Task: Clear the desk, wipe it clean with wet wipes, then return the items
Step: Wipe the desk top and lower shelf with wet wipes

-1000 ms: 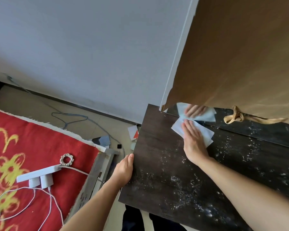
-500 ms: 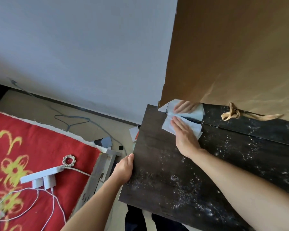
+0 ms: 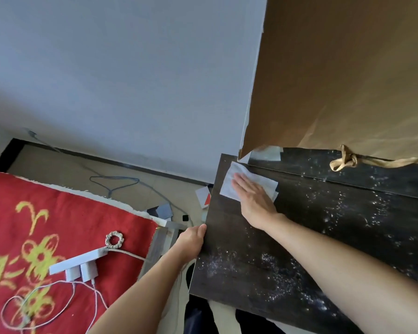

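**While left hand holds desk edge, right hand lies flat on wipe at far-left corner**

Where the desk meets the wall, the right hand (image 3: pixel 253 201) lies palm down, fingers straight and close together, pressing the white rectangular wet wipe (image 3: pixel 228 186) onto the dark brown wood-grain desk top (image 3: pixel 323 227). Wipe sits at the far-left corner of the desk, spread flat and thin, slightly translucent, with its corners showing on both sides of the fingers. Desk surface is matte, with a seam line running across it near the back; white specks and flecks are scattered over the near and right parts.

Left hand (image 3: pixel 191 242) grips the desk's left edge, thumb on top, fingers hidden below.

Crinkled brown paper sheet (image 3: pixel 336 80) hangs behind the desk, with a tan ribbon knot (image 3: pixel 348 161) at its lower edge. Plain grey-white wall (image 3: pixel 130 80) fills the top left.

Left of the desk lies a red blanket with yellow floral pattern (image 3: pixel 70 225), fuzzy texture. On it are a long white plastic power strip (image 3: pixel 77 260) with two plugs, thin white cables (image 3: pixel 58 297) and a small woven ring (image 3: pixel 114 239). Blue wire hanger (image 3: pixel 114 183) lies on the beige floor.
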A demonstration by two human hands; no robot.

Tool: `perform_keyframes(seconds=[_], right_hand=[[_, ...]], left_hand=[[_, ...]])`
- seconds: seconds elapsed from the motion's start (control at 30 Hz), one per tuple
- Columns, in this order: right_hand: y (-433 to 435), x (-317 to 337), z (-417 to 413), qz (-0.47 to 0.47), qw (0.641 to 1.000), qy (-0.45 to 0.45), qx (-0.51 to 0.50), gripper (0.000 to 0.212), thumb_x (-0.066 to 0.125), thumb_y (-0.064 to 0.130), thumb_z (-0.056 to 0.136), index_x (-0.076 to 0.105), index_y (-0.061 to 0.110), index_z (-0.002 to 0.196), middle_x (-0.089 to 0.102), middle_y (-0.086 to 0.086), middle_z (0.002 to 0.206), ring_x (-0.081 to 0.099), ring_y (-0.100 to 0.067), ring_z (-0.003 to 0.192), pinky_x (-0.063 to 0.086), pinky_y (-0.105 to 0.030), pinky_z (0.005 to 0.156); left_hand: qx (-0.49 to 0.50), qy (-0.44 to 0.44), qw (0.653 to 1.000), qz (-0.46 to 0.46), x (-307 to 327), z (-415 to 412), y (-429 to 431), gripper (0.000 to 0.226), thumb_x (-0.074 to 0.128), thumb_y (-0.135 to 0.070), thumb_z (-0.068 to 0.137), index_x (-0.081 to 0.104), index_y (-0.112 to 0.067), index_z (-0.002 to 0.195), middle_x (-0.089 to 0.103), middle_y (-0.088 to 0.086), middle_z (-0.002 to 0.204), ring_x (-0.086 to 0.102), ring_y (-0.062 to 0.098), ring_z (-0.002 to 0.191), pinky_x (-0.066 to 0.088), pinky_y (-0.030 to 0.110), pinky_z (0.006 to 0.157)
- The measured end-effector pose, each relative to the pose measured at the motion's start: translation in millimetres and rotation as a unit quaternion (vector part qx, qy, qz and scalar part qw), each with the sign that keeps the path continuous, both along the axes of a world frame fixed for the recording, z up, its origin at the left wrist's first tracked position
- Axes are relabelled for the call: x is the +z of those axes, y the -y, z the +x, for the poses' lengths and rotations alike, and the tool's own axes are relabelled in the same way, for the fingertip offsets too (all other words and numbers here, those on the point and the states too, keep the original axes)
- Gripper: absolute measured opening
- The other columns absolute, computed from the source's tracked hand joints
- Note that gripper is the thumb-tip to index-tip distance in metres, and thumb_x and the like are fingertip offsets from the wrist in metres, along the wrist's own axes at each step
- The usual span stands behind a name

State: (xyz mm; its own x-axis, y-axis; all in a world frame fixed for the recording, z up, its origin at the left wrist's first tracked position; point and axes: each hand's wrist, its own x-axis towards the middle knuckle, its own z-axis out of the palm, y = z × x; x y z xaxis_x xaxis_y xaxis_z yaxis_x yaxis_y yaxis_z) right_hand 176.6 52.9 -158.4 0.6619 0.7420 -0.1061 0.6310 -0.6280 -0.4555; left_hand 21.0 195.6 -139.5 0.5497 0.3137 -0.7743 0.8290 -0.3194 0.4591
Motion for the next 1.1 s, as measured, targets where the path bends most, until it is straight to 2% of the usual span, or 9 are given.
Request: perform_keyframes(seconds=[0.07, 0.17, 0.27, 0.43, 0.6, 0.7, 0.83, 0.97, 1.1], right_hand=[[-41, -1, 13, -0.019, 1.000, 0.005, -0.020, 0.068, 0.038, -0.007, 0.091, 0.012, 0.013, 0.150, -0.001, -0.001, 0.160, -0.001, -0.019, 0.146, 0.002, -0.030, 0.117], [-81, -4, 33, -0.035, 0.999, -0.003, -0.032, 0.061, 0.042, -0.007, 0.088, 0.025, 0.010, 0.145, 0.004, -0.003, 0.159, 0.016, -0.029, 0.143, 0.020, -0.039, 0.117], [-66, -6, 23, -0.017, 0.999, 0.000, -0.033, 0.063, 0.040, -0.011, 0.089, 0.024, 0.010, 0.147, 0.008, -0.003, 0.159, 0.006, -0.020, 0.146, 0.015, -0.036, 0.118], [36, -9, -18, 0.003, 0.990, 0.052, -0.134, 0.059, 0.056, -0.016, 0.081, 0.047, 0.004, 0.136, 0.040, -0.014, 0.146, 0.033, -0.028, 0.138, 0.034, -0.048, 0.110], [54, 16, -19, -0.087, 0.946, 0.132, -0.284, 0.029, 0.071, 0.011, 0.077, 0.068, 0.021, 0.104, 0.056, -0.010, 0.109, 0.053, -0.035, 0.098, 0.048, -0.043, 0.075], [34, 3, -53, 0.029, 0.955, 0.053, -0.289, 0.031, 0.070, -0.001, 0.076, 0.071, 0.017, 0.101, 0.057, -0.008, 0.098, 0.057, -0.030, 0.089, 0.051, -0.036, 0.068], [37, 0, -125, 0.109, 0.972, -0.023, -0.209, 0.021, 0.059, 0.009, 0.087, 0.071, 0.020, 0.101, 0.053, -0.002, 0.091, 0.056, -0.018, 0.086, 0.048, -0.027, 0.074], [56, -6, -84, 0.091, 0.961, 0.039, -0.257, 0.028, 0.063, 0.002, 0.084, 0.069, 0.014, 0.108, 0.054, -0.007, 0.092, 0.055, -0.022, 0.084, 0.053, -0.036, 0.069], [14, -11, -63, 0.075, 0.953, 0.080, -0.284, 0.037, 0.061, -0.005, 0.079, 0.065, 0.011, 0.112, 0.052, -0.009, 0.089, 0.051, -0.026, 0.082, 0.050, -0.040, 0.068]], left_hand=[[-0.003, 0.006, 1.000, -0.024, -5, -2, -7, 0.048, 0.028, -0.045, 0.100, 0.061, -0.011, 0.111, 0.063, 0.015, 0.109, 0.061, 0.031, 0.099, 0.051, 0.045, 0.089], [-0.028, 0.009, 0.998, -0.056, -13, -1, -20, 0.045, 0.032, -0.045, 0.100, 0.061, -0.010, 0.100, 0.067, 0.014, 0.095, 0.065, 0.028, 0.080, 0.057, 0.041, 0.073], [-0.075, 0.002, 0.994, -0.082, -13, 6, -36, 0.034, 0.039, -0.041, 0.099, 0.059, -0.014, 0.092, 0.064, 0.010, 0.089, 0.061, 0.023, 0.075, 0.055, 0.040, 0.074], [-0.195, 0.098, 0.974, 0.062, -3, 46, -58, 0.037, 0.047, -0.028, 0.095, 0.052, -0.013, 0.128, 0.062, 0.010, 0.118, 0.062, 0.028, 0.101, 0.052, 0.038, 0.086], [-0.331, 0.285, 0.864, 0.251, 0, 117, -53, 0.029, 0.039, -0.021, 0.097, 0.050, -0.013, 0.123, 0.046, 0.010, 0.127, 0.045, 0.030, 0.116, 0.045, 0.042, 0.090], [-0.405, 0.315, 0.815, 0.269, -15, 147, -37, 0.041, 0.038, -0.026, 0.098, 0.039, -0.012, 0.136, 0.034, 0.012, 0.143, 0.032, 0.031, 0.131, 0.034, 0.043, 0.106], [-0.463, 0.347, 0.754, 0.311, -36, 161, -35, 0.048, 0.033, -0.031, 0.100, 0.033, -0.005, 0.141, 0.030, 0.018, 0.148, 0.021, 0.034, 0.140, 0.014, 0.044, 0.118], [-0.468, 0.396, 0.737, 0.286, -46, 166, -45, 0.043, 0.034, -0.030, 0.100, 0.038, -0.011, 0.138, 0.034, 0.018, 0.143, 0.031, 0.036, 0.130, 0.019, 0.046, 0.116], [-0.497, 0.439, 0.697, 0.273, -41, 184, -57, 0.037, 0.035, -0.028, 0.099, 0.046, -0.015, 0.131, 0.048, 0.013, 0.116, 0.042, 0.030, 0.099, 0.034, 0.042, 0.098]])
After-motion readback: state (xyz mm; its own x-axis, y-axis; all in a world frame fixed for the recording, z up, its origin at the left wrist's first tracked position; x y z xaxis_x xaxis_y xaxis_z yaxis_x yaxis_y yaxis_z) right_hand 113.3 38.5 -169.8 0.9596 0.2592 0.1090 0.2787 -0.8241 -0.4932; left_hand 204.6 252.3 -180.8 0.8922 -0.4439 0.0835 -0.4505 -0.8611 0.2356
